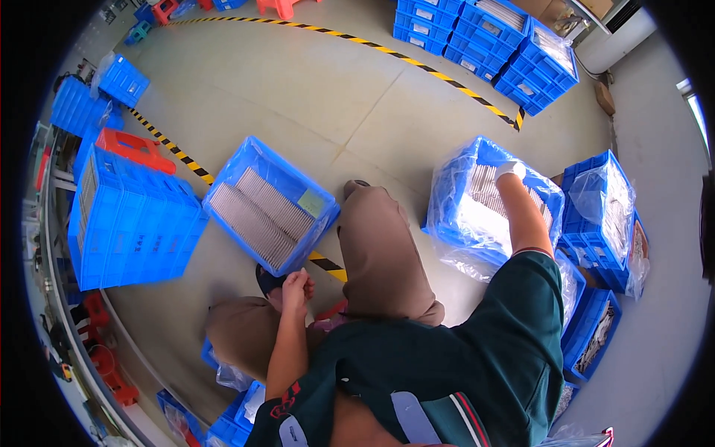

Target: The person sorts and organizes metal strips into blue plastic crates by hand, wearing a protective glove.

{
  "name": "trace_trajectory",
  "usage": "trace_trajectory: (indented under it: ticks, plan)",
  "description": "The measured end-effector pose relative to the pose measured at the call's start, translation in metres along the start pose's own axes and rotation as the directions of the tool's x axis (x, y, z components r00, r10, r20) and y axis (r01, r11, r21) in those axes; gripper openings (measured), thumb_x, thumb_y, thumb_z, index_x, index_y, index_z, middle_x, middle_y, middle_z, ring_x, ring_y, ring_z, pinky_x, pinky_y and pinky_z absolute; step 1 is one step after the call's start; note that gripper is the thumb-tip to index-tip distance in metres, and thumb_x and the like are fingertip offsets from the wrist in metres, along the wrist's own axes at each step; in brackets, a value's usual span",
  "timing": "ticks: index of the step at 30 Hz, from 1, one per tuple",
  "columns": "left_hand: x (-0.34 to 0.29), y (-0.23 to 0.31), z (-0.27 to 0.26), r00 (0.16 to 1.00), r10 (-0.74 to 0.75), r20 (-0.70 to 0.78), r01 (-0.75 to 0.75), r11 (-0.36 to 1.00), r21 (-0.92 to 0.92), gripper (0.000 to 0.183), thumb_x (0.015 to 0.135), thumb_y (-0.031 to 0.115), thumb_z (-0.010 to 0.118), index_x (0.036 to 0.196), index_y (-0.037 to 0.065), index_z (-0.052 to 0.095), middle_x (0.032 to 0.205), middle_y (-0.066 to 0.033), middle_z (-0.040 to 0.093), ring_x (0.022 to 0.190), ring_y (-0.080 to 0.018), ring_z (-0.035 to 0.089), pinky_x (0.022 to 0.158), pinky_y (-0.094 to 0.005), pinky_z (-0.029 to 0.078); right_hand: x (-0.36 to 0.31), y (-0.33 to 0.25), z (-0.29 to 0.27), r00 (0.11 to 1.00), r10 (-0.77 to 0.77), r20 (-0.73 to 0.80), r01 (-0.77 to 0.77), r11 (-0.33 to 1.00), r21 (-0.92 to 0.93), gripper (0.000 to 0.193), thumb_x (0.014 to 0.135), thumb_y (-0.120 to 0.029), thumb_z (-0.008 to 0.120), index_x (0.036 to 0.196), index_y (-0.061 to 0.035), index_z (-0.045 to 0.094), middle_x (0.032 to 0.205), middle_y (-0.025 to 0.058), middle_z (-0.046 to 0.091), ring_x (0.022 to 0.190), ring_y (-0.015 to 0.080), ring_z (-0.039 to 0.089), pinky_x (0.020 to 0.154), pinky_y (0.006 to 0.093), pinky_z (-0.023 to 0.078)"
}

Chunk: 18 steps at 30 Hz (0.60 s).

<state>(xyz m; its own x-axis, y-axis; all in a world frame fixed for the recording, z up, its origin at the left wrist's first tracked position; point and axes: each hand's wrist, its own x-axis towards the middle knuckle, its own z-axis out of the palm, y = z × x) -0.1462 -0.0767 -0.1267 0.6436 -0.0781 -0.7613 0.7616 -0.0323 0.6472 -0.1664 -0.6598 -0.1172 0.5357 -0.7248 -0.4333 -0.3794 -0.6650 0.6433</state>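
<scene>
My right arm stretches out to the right, and my right hand is inside a plastic-lined blue bin. It looks white, gloved or washed out by light, and its fingers cannot be made out. Below it in the bin lie rows of thin, light-coloured pieces and a bright white area. My left hand is closed, fingers curled together, beside the near edge of another blue bin; anything inside it is hidden. That bin holds two long rows of closely stacked thin pieces and a pale green card.
Stacked blue bins stand at left, with a red stool behind them. More filled bins line the right wall, and others are stacked far right. Black-and-yellow tape marks the floor. My knees are between the two nearest bins.
</scene>
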Motion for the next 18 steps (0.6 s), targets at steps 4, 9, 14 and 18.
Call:
trace_trajectory:
  ticks: [4, 9, 14, 18]
  plan:
    - [0.001, 0.001, 0.001, 1.000, 0.011, 0.006, -0.011, 1.000, -0.015, 0.020, 0.084, 0.028, 0.053, 0.074, 0.011, 0.051, 0.060, 0.0004, 0.051, 0.050, -0.0086, 0.044, 0.045, -0.0215, 0.035, -0.002, 0.000, 0.004, 0.995, -0.082, -0.054, 0.080, 0.996, -0.031, 0.027, 0.082, -0.023, 0.045, 0.102, -0.0150, 0.062, 0.108, 0.0035, 0.059, 0.098, 0.0215, 0.057, 0.073, 0.0380, 0.047]
    - [-0.004, 0.002, -0.006, 1.000, 0.024, -0.019, -0.025, 0.999, -0.039, 0.019, 0.084, 0.027, 0.052, 0.074, 0.011, 0.051, 0.060, 0.0004, 0.051, 0.050, -0.0084, 0.044, 0.045, -0.0215, 0.035, -0.036, -0.001, -0.004, 0.998, -0.062, -0.017, 0.064, 0.990, 0.126, 0.032, 0.086, -0.031, 0.041, 0.101, -0.0128, 0.062, 0.108, 0.0080, 0.058, 0.098, 0.0248, 0.057, 0.076, 0.0384, 0.046]
    - [-0.012, 0.013, 0.002, 0.999, 0.053, 0.011, -0.052, 0.996, -0.065, 0.019, 0.085, 0.026, 0.052, 0.075, 0.010, 0.051, 0.062, 0.0002, 0.051, 0.051, -0.0082, 0.044, 0.046, -0.0215, 0.035, -0.032, 0.011, 0.047, 0.990, 0.139, 0.029, -0.129, 0.788, 0.602, 0.036, 0.083, -0.033, 0.045, 0.103, -0.0075, 0.060, 0.105, 0.0152, 0.058, 0.100, 0.0303, 0.054, 0.079, 0.0390, 0.045]
    - [-0.024, 0.029, -0.009, 0.987, 0.153, 0.050, -0.142, 0.974, -0.174, 0.019, 0.085, 0.026, 0.052, 0.077, 0.009, 0.051, 0.064, -0.0003, 0.051, 0.052, -0.0078, 0.045, 0.048, -0.0212, 0.036, -0.075, -0.007, -0.003, 0.977, -0.210, 0.049, -0.121, -0.348, 0.930, 0.019, 0.084, -0.023, 0.052, 0.074, -0.0080, 0.056, 0.053, -0.0016, 0.043, 0.036, 0.0064, 0.034, 0.031, 0.0230, 0.022]
